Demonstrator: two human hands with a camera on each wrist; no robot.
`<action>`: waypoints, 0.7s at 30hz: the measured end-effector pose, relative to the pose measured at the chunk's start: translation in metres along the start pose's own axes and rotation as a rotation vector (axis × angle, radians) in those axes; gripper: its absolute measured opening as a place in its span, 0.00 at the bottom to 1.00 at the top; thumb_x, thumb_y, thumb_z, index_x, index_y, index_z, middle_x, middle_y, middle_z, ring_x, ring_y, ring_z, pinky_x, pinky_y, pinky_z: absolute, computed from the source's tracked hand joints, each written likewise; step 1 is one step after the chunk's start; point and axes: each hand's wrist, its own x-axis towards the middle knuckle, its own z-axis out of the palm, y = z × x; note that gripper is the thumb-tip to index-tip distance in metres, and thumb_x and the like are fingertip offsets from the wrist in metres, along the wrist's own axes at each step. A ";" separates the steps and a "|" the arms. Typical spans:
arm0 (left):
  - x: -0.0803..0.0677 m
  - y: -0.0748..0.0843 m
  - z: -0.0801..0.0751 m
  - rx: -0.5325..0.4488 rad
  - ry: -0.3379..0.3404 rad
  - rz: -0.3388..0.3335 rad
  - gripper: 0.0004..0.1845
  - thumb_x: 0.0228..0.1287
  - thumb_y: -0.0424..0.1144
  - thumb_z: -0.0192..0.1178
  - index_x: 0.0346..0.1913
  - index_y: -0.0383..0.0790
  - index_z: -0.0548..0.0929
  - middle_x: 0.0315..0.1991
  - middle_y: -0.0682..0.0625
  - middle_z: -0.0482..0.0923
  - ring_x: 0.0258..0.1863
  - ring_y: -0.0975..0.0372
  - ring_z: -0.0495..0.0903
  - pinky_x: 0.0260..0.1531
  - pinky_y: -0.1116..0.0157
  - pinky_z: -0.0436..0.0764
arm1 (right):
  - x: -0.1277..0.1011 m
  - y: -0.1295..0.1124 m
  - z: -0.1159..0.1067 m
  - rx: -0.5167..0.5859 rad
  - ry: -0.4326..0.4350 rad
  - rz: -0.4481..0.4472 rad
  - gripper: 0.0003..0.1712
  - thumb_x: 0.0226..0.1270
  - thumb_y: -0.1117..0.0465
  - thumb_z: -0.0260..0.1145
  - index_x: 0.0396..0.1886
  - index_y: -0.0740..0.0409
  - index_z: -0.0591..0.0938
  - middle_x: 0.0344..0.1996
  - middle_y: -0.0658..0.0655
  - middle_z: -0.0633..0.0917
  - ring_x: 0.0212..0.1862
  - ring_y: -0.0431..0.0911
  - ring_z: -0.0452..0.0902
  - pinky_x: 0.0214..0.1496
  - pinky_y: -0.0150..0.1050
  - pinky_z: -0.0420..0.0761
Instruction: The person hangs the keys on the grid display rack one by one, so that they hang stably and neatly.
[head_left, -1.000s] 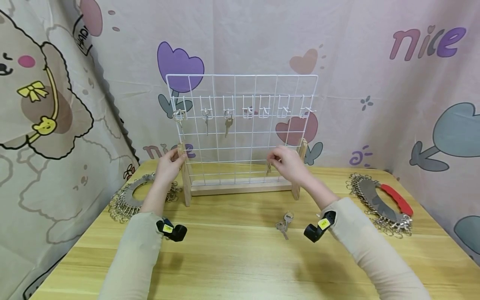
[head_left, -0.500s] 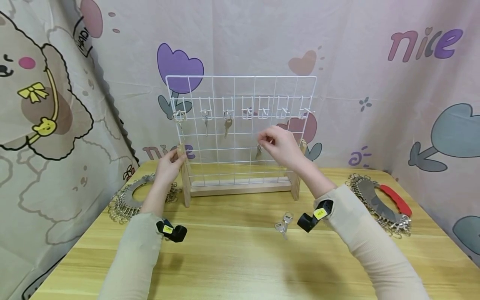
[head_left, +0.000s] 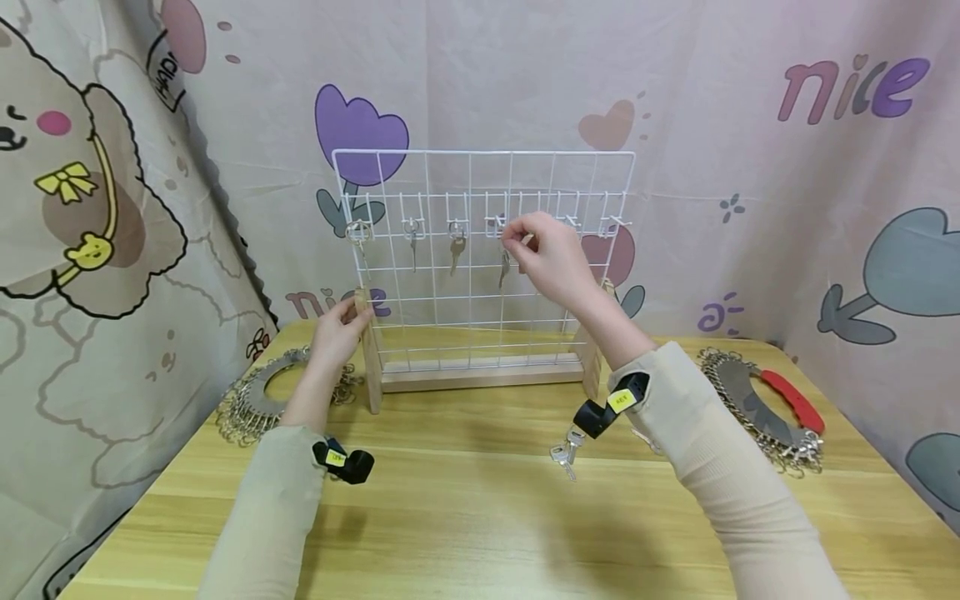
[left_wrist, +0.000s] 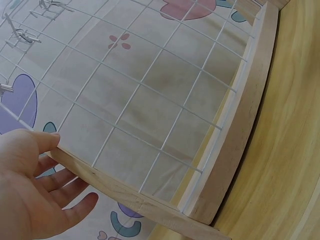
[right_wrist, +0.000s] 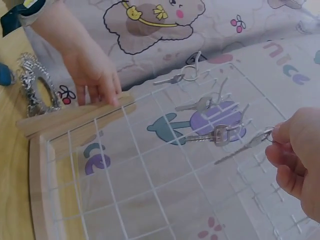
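My right hand [head_left: 553, 257] pinches the split ring of a key [head_left: 505, 268] between thumb and fingertips, close to the fourth hook from the left on a white wire grid rack [head_left: 480, 152]. In the right wrist view that key [right_wrist: 240, 151] dangles from the ring. Three hooks to its left carry one key each, the nearest being a brass-toned key [head_left: 457, 250]. My left hand [head_left: 337, 335] holds the upper end of the rack's left wooden post [head_left: 372, 367]; in the left wrist view the thumb lies over the post and the fingers behind it.
Two keys [head_left: 567, 454] lie on the wooden table [head_left: 450, 517], beside my right wrist camera. A large ring bristling with keys [head_left: 258, 400] rests at the left. Another with a red handle [head_left: 793, 400] lies at the right. Patterned cloth [head_left: 705, 158] hangs behind the rack.
My right hand has risen and moved left with its key, from low by the grid to hook height. My left hand has stayed on the post.
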 end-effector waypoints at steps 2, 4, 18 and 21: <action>0.000 0.000 0.000 -0.010 0.004 -0.001 0.31 0.71 0.43 0.48 0.71 0.33 0.54 0.65 0.36 0.60 0.65 0.48 0.60 0.63 0.56 0.63 | 0.005 -0.002 0.000 0.002 0.018 0.026 0.05 0.66 0.68 0.58 0.34 0.64 0.81 0.32 0.55 0.79 0.21 0.45 0.76 0.27 0.33 0.75; 0.000 0.000 0.000 -0.012 0.005 0.000 0.31 0.71 0.42 0.49 0.70 0.33 0.54 0.65 0.36 0.61 0.64 0.48 0.60 0.63 0.57 0.63 | 0.009 -0.005 0.000 0.001 0.031 0.055 0.06 0.66 0.67 0.58 0.35 0.63 0.81 0.32 0.55 0.79 0.21 0.45 0.76 0.26 0.33 0.75; 0.000 0.003 0.001 0.002 0.007 0.001 0.31 0.71 0.43 0.49 0.70 0.33 0.55 0.64 0.35 0.62 0.64 0.48 0.61 0.62 0.56 0.64 | 0.020 -0.008 0.003 -0.064 0.082 0.161 0.06 0.65 0.65 0.59 0.36 0.60 0.82 0.32 0.54 0.81 0.21 0.46 0.79 0.29 0.32 0.76; 0.001 0.002 0.000 0.013 0.007 0.003 0.31 0.71 0.43 0.48 0.70 0.33 0.55 0.64 0.35 0.62 0.64 0.47 0.61 0.62 0.55 0.64 | 0.020 -0.008 0.004 -0.086 0.084 0.162 0.06 0.66 0.65 0.59 0.36 0.60 0.82 0.32 0.54 0.82 0.21 0.45 0.79 0.31 0.33 0.76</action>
